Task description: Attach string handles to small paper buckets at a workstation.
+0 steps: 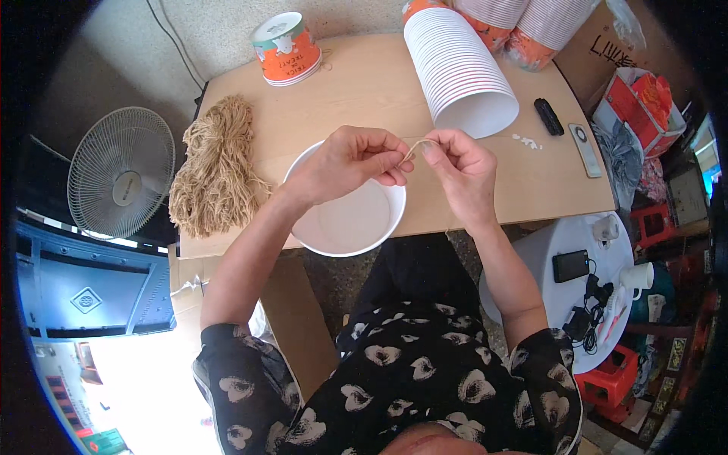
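Between my two hands runs a short tan string (419, 144), bent into a small loop. My left hand (362, 158) pinches one part of it, with thumb and fingers pressed together. Close on the other side, my right hand (460, 168) grips the string between thumb and forefinger. Under my left hand stands a white paper bucket (349, 249) near the table's front edge, its inside facing up and partly hidden by the hand. To the left lies a thick bundle of tan strings (216, 171).
An orange and green printed bucket (287, 53) stands at the back. A long stack of nested buckets (459, 72) lies at the right, near a black object (548, 117) and a grey phone-like device (585, 150). A fan (121, 173) is left; a round white table (542, 262) is right.
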Available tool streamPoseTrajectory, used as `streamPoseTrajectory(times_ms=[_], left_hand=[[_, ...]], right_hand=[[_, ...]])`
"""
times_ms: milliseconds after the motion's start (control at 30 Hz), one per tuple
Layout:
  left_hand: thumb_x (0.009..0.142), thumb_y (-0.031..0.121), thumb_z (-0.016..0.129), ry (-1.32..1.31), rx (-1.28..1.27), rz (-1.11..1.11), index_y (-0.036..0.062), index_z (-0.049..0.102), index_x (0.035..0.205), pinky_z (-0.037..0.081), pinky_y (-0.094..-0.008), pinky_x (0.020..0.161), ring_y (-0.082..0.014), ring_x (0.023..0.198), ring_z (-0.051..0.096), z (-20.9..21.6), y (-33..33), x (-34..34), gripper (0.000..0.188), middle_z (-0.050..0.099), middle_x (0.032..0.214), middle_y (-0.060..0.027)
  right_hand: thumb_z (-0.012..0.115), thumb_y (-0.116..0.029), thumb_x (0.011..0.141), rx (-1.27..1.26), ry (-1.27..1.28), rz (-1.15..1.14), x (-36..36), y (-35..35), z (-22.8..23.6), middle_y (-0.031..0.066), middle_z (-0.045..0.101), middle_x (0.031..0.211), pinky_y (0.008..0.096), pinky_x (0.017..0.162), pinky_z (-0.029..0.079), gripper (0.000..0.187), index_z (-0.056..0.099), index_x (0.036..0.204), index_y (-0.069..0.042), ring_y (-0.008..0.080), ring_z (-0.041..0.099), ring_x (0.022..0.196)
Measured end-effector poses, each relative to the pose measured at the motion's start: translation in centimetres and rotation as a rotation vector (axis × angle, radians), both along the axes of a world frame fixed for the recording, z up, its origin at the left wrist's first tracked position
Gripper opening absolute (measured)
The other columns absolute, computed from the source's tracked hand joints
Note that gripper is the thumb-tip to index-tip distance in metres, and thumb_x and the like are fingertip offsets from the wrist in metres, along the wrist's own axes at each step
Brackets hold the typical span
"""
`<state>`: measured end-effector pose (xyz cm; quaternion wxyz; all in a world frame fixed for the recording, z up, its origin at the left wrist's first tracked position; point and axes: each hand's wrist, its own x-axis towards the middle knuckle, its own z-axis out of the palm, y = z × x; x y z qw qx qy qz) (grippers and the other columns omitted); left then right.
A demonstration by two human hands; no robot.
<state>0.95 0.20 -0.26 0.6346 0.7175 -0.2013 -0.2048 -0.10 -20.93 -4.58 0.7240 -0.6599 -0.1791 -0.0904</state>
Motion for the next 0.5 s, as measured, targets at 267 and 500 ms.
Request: streamPoseTrajectory(times_ms=[267,500], left_hand=[[0.101,0.011,0.062,0.037,0.0,0.011,-0.0012,0.065,0.112,0.057,-0.0241,0.079,-0.0113,0.086,0.069,0.12,-0.25,0.32,0.017,0.072,0.098,-0.0088],[0.1,0.014,0.063,0.199,-0.105,-0.024,0.0005,0.062,0.116,0.057,-0.0228,0.076,-0.0133,0.086,0.071,0.54,-0.41,0.24,0.02,0.072,0.095,-0.0095]], right_hand=[[0.069,-0.005,0.096,-0.057,-0.054,-0.045,0.21,0.25,-0.06,-0.004,0.066,0.087,0.0157,0.064,0.042,0.013,0.07,0.106,0.002,-0.0003,0.053,0.074],[0.067,-0.007,0.097,-0.003,-0.075,0.007,0.34,0.29,0.4,-0.0001,0.07,0.085,0.0182,0.065,0.048,0.013,0.071,0.104,0.003,0.002,0.059,0.075]])
